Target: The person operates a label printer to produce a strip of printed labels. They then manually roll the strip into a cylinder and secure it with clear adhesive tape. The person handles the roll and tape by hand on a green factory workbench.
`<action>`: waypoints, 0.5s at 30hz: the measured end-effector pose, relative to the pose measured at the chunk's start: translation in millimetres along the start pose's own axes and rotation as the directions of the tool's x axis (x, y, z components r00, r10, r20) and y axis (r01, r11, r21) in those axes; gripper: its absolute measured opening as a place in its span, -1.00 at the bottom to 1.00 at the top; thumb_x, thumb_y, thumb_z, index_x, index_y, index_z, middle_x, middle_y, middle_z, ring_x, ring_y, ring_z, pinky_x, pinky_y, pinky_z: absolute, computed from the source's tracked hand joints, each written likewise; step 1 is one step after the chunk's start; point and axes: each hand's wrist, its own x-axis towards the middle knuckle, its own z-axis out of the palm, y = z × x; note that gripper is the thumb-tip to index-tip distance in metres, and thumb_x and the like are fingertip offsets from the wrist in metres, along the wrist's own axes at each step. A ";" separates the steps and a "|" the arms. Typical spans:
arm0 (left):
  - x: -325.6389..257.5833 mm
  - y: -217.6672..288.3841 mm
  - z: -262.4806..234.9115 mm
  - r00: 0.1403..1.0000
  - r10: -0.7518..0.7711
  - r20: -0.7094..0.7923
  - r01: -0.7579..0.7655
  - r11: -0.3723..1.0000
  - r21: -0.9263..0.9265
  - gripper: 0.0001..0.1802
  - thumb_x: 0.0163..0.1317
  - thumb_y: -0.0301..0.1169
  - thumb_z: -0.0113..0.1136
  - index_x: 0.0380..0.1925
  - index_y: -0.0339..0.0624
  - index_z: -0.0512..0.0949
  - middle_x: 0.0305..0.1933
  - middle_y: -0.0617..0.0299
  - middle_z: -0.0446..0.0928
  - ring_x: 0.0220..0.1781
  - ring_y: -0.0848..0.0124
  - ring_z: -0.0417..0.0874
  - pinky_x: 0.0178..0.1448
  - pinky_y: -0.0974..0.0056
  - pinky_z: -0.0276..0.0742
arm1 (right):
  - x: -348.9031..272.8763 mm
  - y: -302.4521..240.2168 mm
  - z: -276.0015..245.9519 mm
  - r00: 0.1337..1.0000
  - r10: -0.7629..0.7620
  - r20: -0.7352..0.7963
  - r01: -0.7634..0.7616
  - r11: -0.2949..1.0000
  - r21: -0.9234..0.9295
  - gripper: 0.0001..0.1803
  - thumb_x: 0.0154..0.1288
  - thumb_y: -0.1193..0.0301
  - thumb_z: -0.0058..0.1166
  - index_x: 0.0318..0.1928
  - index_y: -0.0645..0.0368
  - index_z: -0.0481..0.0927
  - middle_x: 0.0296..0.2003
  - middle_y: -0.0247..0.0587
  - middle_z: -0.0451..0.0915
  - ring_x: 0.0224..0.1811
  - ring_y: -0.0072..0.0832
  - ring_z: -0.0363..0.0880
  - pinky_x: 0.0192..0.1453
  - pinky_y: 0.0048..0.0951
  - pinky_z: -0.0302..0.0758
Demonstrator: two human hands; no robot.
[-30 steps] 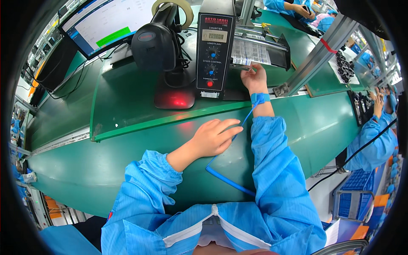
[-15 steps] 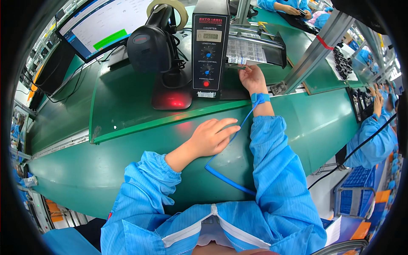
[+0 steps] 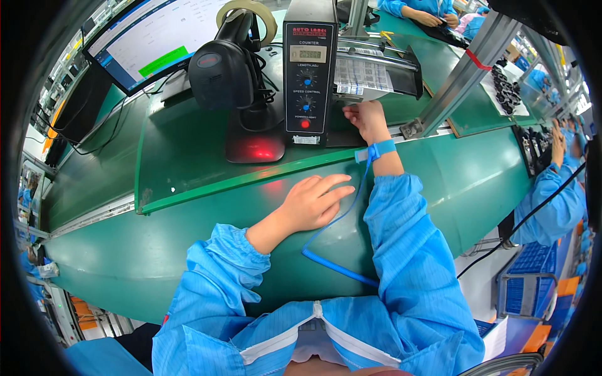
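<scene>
My right hand (image 3: 369, 120) is at the front of a black label dispenser (image 3: 290, 119), just below a strip of white printed labels (image 3: 360, 76). Its fingers are curled and pressed together, and whatever may be between them is too small to make out. Around that wrist goes a blue wrist strap (image 3: 381, 149), whose coiled blue cord (image 3: 338, 268) hangs down toward my body. Over the green work surface (image 3: 207, 250), my left hand (image 3: 308, 205) has its fingers loosely stretched and apart, holding nothing, beside the cord.
A black barcode scanner (image 3: 221, 78) stands on a base left of the dispenser, with a tape roll (image 3: 268, 22) behind it. Farther left is a monitor (image 3: 141, 41). A metal post (image 3: 461, 78) rises at the right. Co-workers in blue sleeves (image 3: 545, 203) work nearby.
My right hand has drawn slightly left and down from the label strip, its fingers curling in more. The wrist strap has turned a little. My left hand stays almost where it was.
</scene>
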 end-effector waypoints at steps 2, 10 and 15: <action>-1.3 -1.3 -1.2 1.000 -0.006 0.001 0.006 1.000 0.002 -0.63 -0.19 -0.59 0.10 -0.26 -0.09 0.54 -0.08 0.23 0.49 -0.44 0.36 0.49 -0.34 0.34 0.43 | -17.7 -2.8 5.0 0.966 -0.236 -0.107 0.207 0.951 -0.229 -0.82 0.15 0.47 -0.15 -0.31 0.35 0.42 -0.58 -0.06 0.53 -0.60 -0.40 0.53 -0.58 -0.51 0.44; -1.9 -1.6 0.3 1.000 0.000 0.016 0.001 1.000 -0.022 -0.63 -0.19 -0.59 0.10 -0.27 -0.10 0.54 -0.08 0.23 0.49 -0.43 0.35 0.49 -0.34 0.32 0.43 | -29.9 5.0 2.1 0.766 -0.643 -0.012 0.534 0.645 -0.547 -0.77 -0.03 0.46 0.02 -0.30 0.30 0.54 -0.54 -0.02 0.56 -0.50 -0.28 0.54 -0.33 -0.37 0.44; -1.7 -1.1 0.9 0.999 -0.008 0.038 0.009 1.000 -0.021 -0.64 -0.19 -0.60 0.11 -0.28 -0.11 0.54 -0.09 0.22 0.49 -0.42 0.35 0.50 -0.35 0.32 0.43 | -20.4 6.8 2.2 0.820 -0.572 -0.014 0.499 0.727 -0.471 -0.72 0.03 0.35 0.09 -0.37 0.38 0.54 -0.56 0.00 0.57 -0.54 -0.28 0.57 -0.39 -0.35 0.44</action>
